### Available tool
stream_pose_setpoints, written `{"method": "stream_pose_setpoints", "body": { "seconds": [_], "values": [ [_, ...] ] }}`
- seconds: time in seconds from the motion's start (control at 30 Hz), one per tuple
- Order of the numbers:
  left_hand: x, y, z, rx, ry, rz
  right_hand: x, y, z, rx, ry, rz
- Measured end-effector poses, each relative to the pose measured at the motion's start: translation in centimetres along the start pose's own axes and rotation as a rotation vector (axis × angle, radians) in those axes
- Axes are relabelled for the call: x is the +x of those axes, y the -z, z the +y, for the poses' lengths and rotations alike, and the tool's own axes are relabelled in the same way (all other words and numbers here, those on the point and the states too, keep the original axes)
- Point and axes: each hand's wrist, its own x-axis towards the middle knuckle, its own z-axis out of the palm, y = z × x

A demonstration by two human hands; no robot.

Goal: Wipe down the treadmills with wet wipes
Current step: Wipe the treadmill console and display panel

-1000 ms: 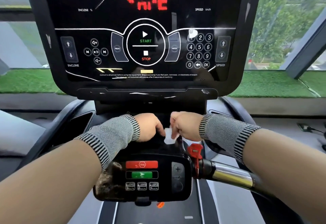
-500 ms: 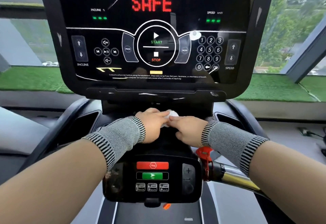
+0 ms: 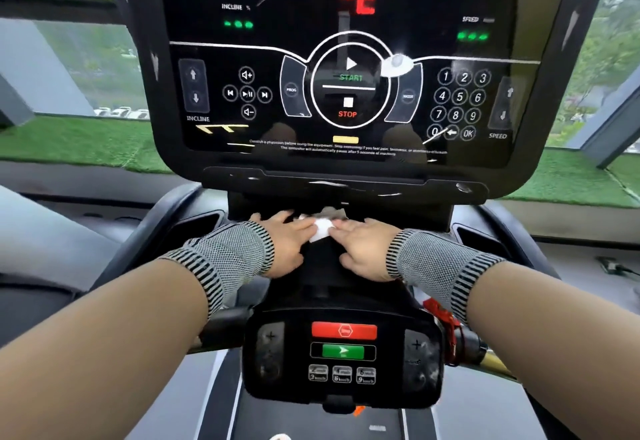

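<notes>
A small white wet wipe (image 3: 321, 228) lies on the black ledge of the treadmill (image 3: 332, 266), just below the big console screen (image 3: 346, 69). My left hand (image 3: 287, 242) and my right hand (image 3: 363, 247) lie flat side by side on that ledge. The straight fingertips of both hands press on the wipe from either side. Both wrists wear grey knitted bands. Most of the wipe is hidden under my fingers.
A lower control pod (image 3: 343, 353) with a red stop and a green start button sits near me. A red safety clip (image 3: 445, 322) hangs on the right handlebar. Cup recesses (image 3: 199, 223) flank the ledge. Beyond the window (image 3: 595, 58) lies green turf.
A second ago my hands pinched the wipe above the pod. They moved forward to the ledge under the screen and flattened onto the wipe. The view came closer to the console.
</notes>
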Motion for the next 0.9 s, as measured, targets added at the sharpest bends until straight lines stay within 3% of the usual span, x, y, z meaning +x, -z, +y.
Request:
{"method": "stream_pose_setpoints", "body": {
  "seconds": [0.17, 0.43, 0.63, 0.9],
  "values": [
    [-0.6, -1.2, -2.2, -0.07, 0.005, 0.014, 1.7, 0.5, -1.3, 0.002, 0.035, -0.005],
    [-0.9, -2.8, -4.0, -0.164, -0.125, 0.023, 0.7, 0.4, -1.1, 0.141, 0.138, 0.0],
    [-1.6, -3.4, -3.8, -0.245, -0.164, 0.033, 0.4, 0.0, -2.2, 0.244, 0.179, 0.15],
    [-0.5, -1.0, -1.9, -0.167, -0.183, -0.046, -1.9, -0.7, 0.9, 0.245, 0.06, 0.028]
  ]
}}
